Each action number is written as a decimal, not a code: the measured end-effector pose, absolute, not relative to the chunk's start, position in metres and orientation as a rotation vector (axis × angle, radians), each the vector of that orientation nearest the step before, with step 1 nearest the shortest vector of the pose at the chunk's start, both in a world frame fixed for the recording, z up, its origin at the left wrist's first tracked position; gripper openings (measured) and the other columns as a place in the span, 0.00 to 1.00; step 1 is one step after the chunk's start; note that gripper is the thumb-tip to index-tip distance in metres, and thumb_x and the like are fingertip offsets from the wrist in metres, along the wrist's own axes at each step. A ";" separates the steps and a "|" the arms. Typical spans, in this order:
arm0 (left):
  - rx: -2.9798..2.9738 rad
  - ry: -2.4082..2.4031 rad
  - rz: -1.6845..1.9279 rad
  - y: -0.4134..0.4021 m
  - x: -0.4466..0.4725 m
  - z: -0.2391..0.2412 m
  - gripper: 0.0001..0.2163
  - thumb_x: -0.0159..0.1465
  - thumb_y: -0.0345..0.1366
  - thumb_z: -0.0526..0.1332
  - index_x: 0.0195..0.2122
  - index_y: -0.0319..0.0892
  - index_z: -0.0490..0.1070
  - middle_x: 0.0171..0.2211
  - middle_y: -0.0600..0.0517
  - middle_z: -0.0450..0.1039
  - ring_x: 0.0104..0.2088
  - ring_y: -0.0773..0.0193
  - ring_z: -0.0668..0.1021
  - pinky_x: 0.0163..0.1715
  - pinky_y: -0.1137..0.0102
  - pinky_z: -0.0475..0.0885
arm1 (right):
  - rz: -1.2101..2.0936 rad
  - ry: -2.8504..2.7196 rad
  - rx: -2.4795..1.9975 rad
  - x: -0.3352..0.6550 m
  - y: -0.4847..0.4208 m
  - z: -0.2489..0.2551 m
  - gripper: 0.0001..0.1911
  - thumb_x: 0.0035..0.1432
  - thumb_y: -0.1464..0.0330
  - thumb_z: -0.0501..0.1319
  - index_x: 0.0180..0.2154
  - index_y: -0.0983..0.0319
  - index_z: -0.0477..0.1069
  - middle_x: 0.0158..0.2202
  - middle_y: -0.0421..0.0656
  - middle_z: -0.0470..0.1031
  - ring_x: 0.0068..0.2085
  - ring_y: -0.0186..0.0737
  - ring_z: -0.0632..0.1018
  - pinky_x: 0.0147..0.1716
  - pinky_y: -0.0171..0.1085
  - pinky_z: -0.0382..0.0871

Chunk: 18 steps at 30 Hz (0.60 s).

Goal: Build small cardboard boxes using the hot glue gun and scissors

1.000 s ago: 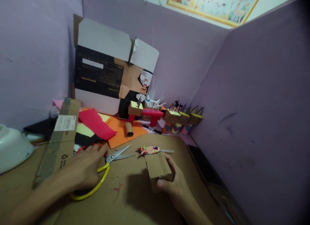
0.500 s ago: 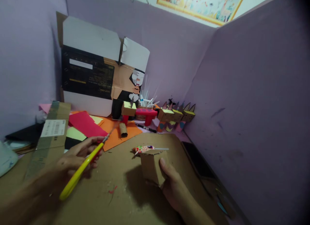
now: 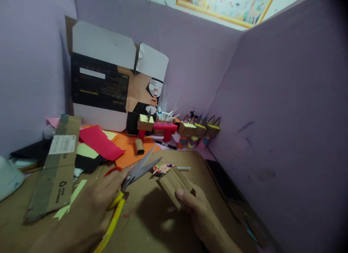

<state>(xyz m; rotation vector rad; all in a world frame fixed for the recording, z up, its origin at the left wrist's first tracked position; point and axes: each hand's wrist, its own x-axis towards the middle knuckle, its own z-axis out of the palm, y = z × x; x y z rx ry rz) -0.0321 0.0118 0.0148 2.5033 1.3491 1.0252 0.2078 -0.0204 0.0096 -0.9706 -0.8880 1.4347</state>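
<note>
My left hand (image 3: 108,195) grips a pair of scissors (image 3: 133,174) with yellow and red handles, its blades spread apart and pointing up and to the right. In my right hand (image 3: 194,205) is a small brown cardboard piece (image 3: 174,186), tilted, with my thumb pressed on its face. The blades are close to the cardboard's upper left edge but apart from it. Behind the cardboard lies a glue gun with a floral pattern (image 3: 161,168), a clear stick (image 3: 185,168) showing at its right.
Coloured paper sheets (image 3: 104,142) and a taped cardboard strip (image 3: 61,169) lie to the left. Cardboard figures with pointed ears (image 3: 199,129) stand along the back. An unfolded box (image 3: 100,86) leans on the wall. A dark flat object (image 3: 223,180) lies at right.
The scissors have swung toward the cardboard, and their blades have spread. My left hand has moved right and turned over. My right hand has turned the cardboard so another face shows.
</note>
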 end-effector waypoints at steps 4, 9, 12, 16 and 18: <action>2.654 1.490 0.891 0.006 -0.033 0.005 0.28 0.60 0.28 0.45 0.64 0.43 0.48 0.52 0.41 0.68 0.54 0.46 0.69 0.48 0.55 0.68 | 1.232 -0.914 -1.187 0.208 -0.020 0.008 0.36 0.40 0.59 0.70 0.52 0.64 0.69 0.42 0.50 0.78 0.37 0.50 0.79 0.32 0.41 0.72; 2.781 1.415 0.722 0.002 -0.034 0.004 0.31 0.57 0.29 0.50 0.64 0.43 0.50 0.54 0.42 0.67 0.53 0.46 0.70 0.50 0.56 0.67 | 1.106 -0.979 -1.245 0.205 -0.022 0.010 0.41 0.35 0.56 0.71 0.53 0.63 0.67 0.49 0.53 0.75 0.48 0.58 0.75 0.44 0.48 0.70; 2.760 1.466 0.609 0.000 -0.028 0.011 0.31 0.53 0.28 0.51 0.61 0.40 0.56 0.51 0.41 0.70 0.52 0.45 0.71 0.49 0.54 0.68 | 1.101 -1.012 -1.231 0.200 -0.024 0.011 0.42 0.33 0.57 0.72 0.52 0.62 0.67 0.50 0.53 0.75 0.50 0.59 0.74 0.47 0.50 0.69; 2.835 1.468 0.481 -0.001 -0.023 0.011 0.32 0.52 0.28 0.51 0.60 0.32 0.57 0.51 0.34 0.69 0.50 0.41 0.72 0.47 0.47 0.67 | 1.086 -1.011 -1.212 0.196 -0.026 0.006 0.41 0.31 0.59 0.73 0.50 0.61 0.69 0.48 0.51 0.77 0.49 0.58 0.75 0.46 0.49 0.70; 2.857 1.480 0.461 -0.002 -0.022 0.008 0.32 0.52 0.28 0.51 0.61 0.33 0.55 0.51 0.34 0.69 0.50 0.41 0.71 0.48 0.45 0.66 | 1.051 -1.012 -1.199 0.195 -0.025 0.002 0.39 0.31 0.59 0.73 0.49 0.60 0.70 0.47 0.49 0.78 0.48 0.56 0.76 0.45 0.47 0.71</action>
